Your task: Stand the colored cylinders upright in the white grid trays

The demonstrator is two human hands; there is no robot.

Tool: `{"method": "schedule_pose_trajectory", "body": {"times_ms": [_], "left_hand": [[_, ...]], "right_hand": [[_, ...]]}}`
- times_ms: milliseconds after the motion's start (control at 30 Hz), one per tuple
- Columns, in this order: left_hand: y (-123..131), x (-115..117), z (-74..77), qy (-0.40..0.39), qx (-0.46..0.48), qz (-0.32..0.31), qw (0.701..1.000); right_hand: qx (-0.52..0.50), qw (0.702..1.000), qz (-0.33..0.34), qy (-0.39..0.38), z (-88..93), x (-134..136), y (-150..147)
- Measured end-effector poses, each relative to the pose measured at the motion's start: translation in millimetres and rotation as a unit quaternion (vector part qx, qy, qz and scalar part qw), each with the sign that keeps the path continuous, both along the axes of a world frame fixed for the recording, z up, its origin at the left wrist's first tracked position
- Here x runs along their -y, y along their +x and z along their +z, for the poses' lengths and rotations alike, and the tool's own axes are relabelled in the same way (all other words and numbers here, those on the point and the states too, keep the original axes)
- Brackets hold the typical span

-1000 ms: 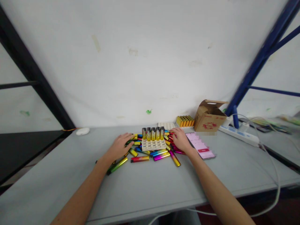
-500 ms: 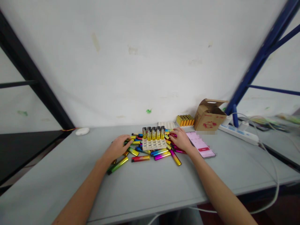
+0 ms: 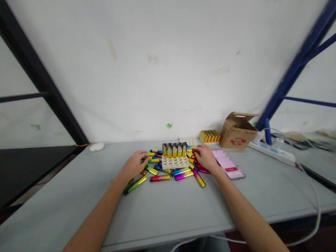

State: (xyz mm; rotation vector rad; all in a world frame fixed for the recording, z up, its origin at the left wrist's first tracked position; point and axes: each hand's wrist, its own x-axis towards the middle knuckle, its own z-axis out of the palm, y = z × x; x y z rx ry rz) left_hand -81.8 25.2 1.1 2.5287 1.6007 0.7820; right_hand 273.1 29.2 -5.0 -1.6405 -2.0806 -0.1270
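A white grid tray [image 3: 175, 163] stands on the grey table [image 3: 168, 206] with one back row of upright lighters [image 3: 174, 149] in it. Several loose, brightly coloured lighters [image 3: 168, 173] lie scattered round the tray. My left hand [image 3: 135, 163] rests on the pile left of the tray, fingers curled over a green and yellow lighter. My right hand [image 3: 206, 157] lies on the pile right of the tray, fingers bent onto red and pink lighters; whether it grips one is hidden.
A phone [image 3: 229, 168] with a pink screen lies right of my right hand. At the back stand a brown cardboard box [image 3: 238, 131], a block of yellow lighters [image 3: 210, 135] and another white tray [image 3: 189, 140]. A power strip [image 3: 273, 152] with cables runs right. A white oval object [image 3: 97, 147] sits far left.
My left hand has curled and drawn slightly in on the lighters left of the tray. The view has shifted a little; my right hand stays on the pile.
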Motion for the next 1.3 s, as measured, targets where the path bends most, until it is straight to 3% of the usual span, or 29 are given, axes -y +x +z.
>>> {"method": "schedule_pose_trajectory", "body": {"times_ms": [367,667,933,1100,1300], "left_hand": [[5,0,-2.6,0.041,0.036,0.07,0.996],[3,-7,-12.5,0.06,0.029,0.06,0.996],[13,-5,-7.1,0.057,0.034,0.055,0.996],[17,-22,4.1,0.023,-0.003,0.087,0.996],[26,-59,13.2,-0.044,-0.01,0.042,0.998]], "right_hand": [[-0.033,0.999,-0.004,-0.016,0.6,1,-4],[-0.043,0.999,0.009,-0.018,6.0,4,-5],[-0.039,0.999,0.022,-0.016,1.7,3,-7],[-0.049,0.999,0.017,-0.015,1.9,3,-8],[-0.058,0.998,0.011,-0.023,7.8,7,-10]]}}
